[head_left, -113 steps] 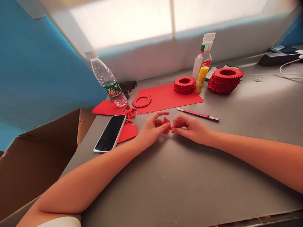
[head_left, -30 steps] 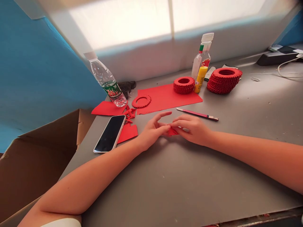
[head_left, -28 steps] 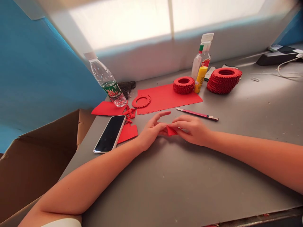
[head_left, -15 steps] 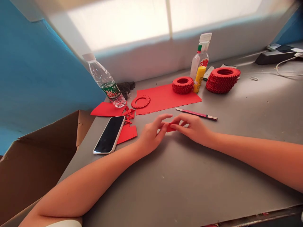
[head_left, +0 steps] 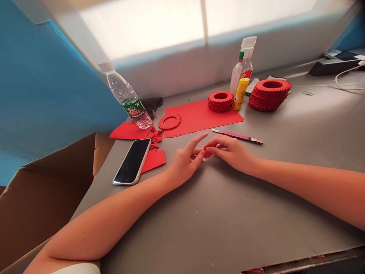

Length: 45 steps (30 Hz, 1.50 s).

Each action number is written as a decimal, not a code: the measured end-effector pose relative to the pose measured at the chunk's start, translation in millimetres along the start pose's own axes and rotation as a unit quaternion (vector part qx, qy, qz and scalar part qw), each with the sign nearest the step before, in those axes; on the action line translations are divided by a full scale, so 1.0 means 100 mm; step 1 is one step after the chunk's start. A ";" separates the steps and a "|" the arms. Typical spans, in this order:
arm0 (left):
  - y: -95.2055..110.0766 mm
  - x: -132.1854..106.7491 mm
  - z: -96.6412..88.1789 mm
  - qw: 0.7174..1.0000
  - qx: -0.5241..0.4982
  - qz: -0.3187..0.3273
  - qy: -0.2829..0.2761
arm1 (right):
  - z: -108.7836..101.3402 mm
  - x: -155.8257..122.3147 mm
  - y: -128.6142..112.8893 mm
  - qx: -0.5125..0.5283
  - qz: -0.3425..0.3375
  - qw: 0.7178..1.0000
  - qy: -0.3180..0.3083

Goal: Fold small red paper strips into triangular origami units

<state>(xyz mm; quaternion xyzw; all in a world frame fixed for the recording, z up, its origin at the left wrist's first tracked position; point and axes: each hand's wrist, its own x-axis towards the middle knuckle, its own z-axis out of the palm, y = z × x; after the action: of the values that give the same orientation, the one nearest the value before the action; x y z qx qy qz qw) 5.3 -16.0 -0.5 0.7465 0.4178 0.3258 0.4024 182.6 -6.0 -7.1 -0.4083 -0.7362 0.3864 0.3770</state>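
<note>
Between my two hands is a small piece of red paper [head_left: 208, 154], mostly hidden by the fingers. My left hand [head_left: 186, 160] pinches its left side with the thumb, while the index finger points up and away. My right hand [head_left: 226, 150] is closed on the paper's right side between thumb and fingers. Just beyond the hands lies a slim pink craft knife [head_left: 238, 136]. Small folded red paper pieces [head_left: 155, 137] lie in a heap to the left, near a cut red sheet [head_left: 154, 160].
A phone [head_left: 132, 161] lies at the left, with a water bottle [head_left: 134, 108] behind it. At the back are a large red sheet [head_left: 196, 118], a flat red paper ring [head_left: 170, 121], two stacked ring pieces [head_left: 269, 97], a yellow glue stick [head_left: 241, 94] and bottles. A cardboard box [head_left: 51, 198] stands left.
The red paper now shows less between my fingers, and my hands are closer together. My left index finger has lifted and straightened.
</note>
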 end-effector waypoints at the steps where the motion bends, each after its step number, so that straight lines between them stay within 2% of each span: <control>1: 0.00 0.00 0.00 1.000 -0.007 -0.005 -0.002 | -0.01 0.00 0.01 -0.006 -0.007 1.000 -0.001; 4: 0.01 0.02 0.01 0.998 -0.053 -0.033 -0.015 | -0.01 0.00 0.03 -0.047 -0.037 0.998 0.007; 7: 0.01 0.04 0.02 0.986 -0.144 -0.075 -0.027 | 0.00 -0.01 0.06 -0.103 -0.085 0.991 0.032; 10: 0.01 0.07 0.01 0.964 -0.232 -0.125 -0.031 | 0.02 -0.01 0.09 -0.173 -0.174 0.968 0.059; 13: 0.01 0.09 -0.02 0.938 -0.299 -0.170 -0.036 | 0.01 0.00 0.11 -0.244 -0.251 0.935 0.054; 17: 0.01 0.11 -0.07 0.903 -0.373 -0.211 -0.031 | -0.02 0.00 0.12 -0.311 -0.307 0.899 0.028; 21: -0.01 0.12 -0.08 0.887 -0.402 -0.224 -0.038 | -0.04 0.00 0.12 -0.334 -0.327 0.884 0.023; 25: -0.03 0.12 -0.07 0.885 -0.411 -0.213 -0.044 | -0.05 0.00 0.13 -0.328 -0.308 0.893 0.021; 28: -0.04 0.13 -0.08 0.896 -0.396 -0.199 -0.030 | -0.05 -0.01 0.12 -0.258 -0.276 0.926 0.017; 30: -0.04 0.13 -0.09 0.910 -0.373 -0.183 -0.018 | -0.05 -0.01 0.10 -0.188 -0.204 0.960 0.040; 32: -0.03 0.13 -0.09 0.925 -0.346 -0.158 -0.006 | -0.05 0.00 0.08 -0.115 -0.097 0.987 0.058; 34: -0.03 0.13 -0.09 0.939 -0.319 -0.132 0.009 | -0.07 0.02 0.08 -0.063 -0.005 0.997 0.041; 36: -0.03 0.13 -0.08 0.950 -0.292 -0.113 0.025 | -0.08 0.03 0.09 -0.037 0.042 0.998 0.011; 39: -0.05 0.13 -0.07 0.959 -0.253 -0.126 0.021 | -0.09 0.04 0.11 -0.038 0.053 0.998 0.005; 42: -0.06 0.14 -0.07 0.958 -0.228 -0.171 -0.019 | -0.09 0.02 0.12 -0.066 0.036 0.997 0.008; 45: -0.06 0.14 -0.07 0.963 -0.202 -0.172 -0.044 | -0.08 0.02 0.11 -0.070 0.033 0.997 0.010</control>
<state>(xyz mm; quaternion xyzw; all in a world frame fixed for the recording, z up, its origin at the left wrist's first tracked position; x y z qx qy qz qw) 4.0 0.8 -0.7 0.5799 0.4475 0.2960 0.6131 191.8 1.9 -13.1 -0.4615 -0.7438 0.3422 0.3416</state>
